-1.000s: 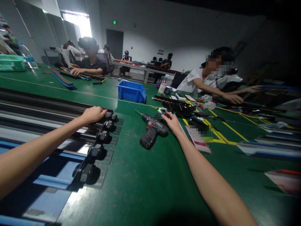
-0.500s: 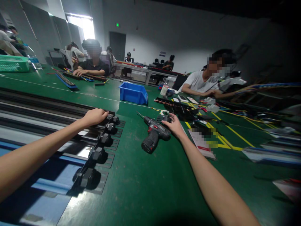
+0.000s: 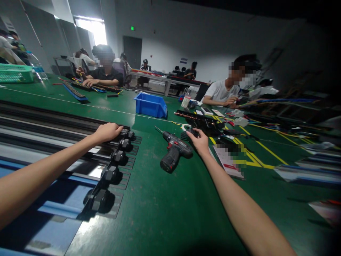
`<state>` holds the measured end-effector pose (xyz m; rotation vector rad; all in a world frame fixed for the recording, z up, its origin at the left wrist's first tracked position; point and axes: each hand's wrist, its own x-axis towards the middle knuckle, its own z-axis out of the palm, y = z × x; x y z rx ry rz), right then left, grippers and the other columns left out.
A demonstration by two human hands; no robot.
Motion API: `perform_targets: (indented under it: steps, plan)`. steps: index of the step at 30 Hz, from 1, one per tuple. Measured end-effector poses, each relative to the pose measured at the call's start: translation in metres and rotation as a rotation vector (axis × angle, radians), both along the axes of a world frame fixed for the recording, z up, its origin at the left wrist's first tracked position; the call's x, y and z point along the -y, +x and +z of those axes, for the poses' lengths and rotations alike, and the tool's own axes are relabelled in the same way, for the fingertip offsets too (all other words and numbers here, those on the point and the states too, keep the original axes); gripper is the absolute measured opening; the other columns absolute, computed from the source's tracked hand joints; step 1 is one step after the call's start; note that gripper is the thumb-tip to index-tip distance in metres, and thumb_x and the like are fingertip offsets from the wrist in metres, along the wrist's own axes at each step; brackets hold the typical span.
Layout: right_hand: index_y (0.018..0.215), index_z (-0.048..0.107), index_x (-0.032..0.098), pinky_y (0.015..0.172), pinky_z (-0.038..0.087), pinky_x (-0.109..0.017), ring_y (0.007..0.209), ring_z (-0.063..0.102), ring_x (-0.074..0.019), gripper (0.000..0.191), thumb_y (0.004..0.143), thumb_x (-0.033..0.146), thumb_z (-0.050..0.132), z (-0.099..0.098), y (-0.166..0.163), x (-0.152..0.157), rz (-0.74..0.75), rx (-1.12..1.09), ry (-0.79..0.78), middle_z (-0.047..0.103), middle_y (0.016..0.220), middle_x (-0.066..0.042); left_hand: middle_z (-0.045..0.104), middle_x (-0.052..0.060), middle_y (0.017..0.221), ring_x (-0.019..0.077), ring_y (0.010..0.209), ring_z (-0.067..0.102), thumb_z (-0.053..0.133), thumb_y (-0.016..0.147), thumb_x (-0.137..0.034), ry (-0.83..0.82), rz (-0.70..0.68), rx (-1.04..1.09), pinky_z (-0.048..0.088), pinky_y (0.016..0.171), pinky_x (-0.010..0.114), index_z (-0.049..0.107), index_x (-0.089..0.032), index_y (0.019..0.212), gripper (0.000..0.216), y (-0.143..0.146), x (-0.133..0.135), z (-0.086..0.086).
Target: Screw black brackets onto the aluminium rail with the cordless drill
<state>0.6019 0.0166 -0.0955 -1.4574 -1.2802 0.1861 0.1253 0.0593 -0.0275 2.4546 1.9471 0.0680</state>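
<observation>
Left hand [image 3: 107, 132] lies palm-down, fingers curled over the far end of the black rail assembly [image 3: 112, 174] on the green bench [image 3: 165, 209]. Right hand [image 3: 199, 140] reaches past the cordless drill [image 3: 174, 152], fingertips closing on a small dark part [image 3: 192, 133]; whether it is gripped, cannot tell. Risk: wrist brushing the drill, rolling it. Parts crowd the right hand's far side; blue bin [image 3: 150, 105] stands well apart. Open bench lies near the body.
</observation>
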Motion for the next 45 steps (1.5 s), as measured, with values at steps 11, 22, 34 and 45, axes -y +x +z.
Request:
perform_targets:
  steps: [11,22,34,45]
  plan:
    - [0.119,0.068,0.015,0.091,0.051,-0.042,0.095,0.066,-0.0278,0.072,0.065,0.062,0.077,0.000,0.000,-0.001,0.007,0.064,-0.081,0.071,0.108,-0.012,0.072,0.020,0.102,0.0358,0.099,0.067,0.019,0.092,-0.062,-0.011,0.000,0.002,0.049,0.079,0.037,0.075,-0.015,0.096,0.073,0.000,-0.001,0.000]
    - [0.116,0.069,0.014,0.092,0.053,-0.043,0.099,0.067,-0.0273,0.067,0.068,0.060,0.075,-0.007,0.013,-0.012,-0.045,-0.287,0.047,0.072,0.106,-0.011,0.072,0.020,0.101,0.0361,0.100,0.067,0.019,0.092,-0.061,-0.023,0.004,-0.006,0.049,0.079,0.038,0.076,-0.015,0.095,0.073,0.000,-0.001,0.000]
    - [0.116,0.068,0.014,0.089,0.053,-0.041,0.093,0.066,-0.0265,0.066,0.072,0.063,0.071,0.003,0.007,0.000,-0.112,-0.112,0.039,0.071,0.101,-0.012,0.072,0.020,0.102,0.0361,0.100,0.067,0.021,0.092,-0.061,-0.021,0.005,0.013,0.049,0.080,0.038,0.075,-0.015,0.095,0.072,0.000,0.000,0.001]
    - [0.122,0.063,0.014,0.092,0.051,-0.042,0.099,0.065,-0.0263,0.064,0.074,0.055,0.075,0.003,-0.004,0.002,-0.001,0.083,0.116,0.069,0.111,-0.012,0.072,0.020,0.101,0.0368,0.099,0.067,0.020,0.092,-0.061,-0.019,0.001,0.005,0.049,0.078,0.039,0.075,-0.014,0.096,0.072,0.000,-0.002,0.000]
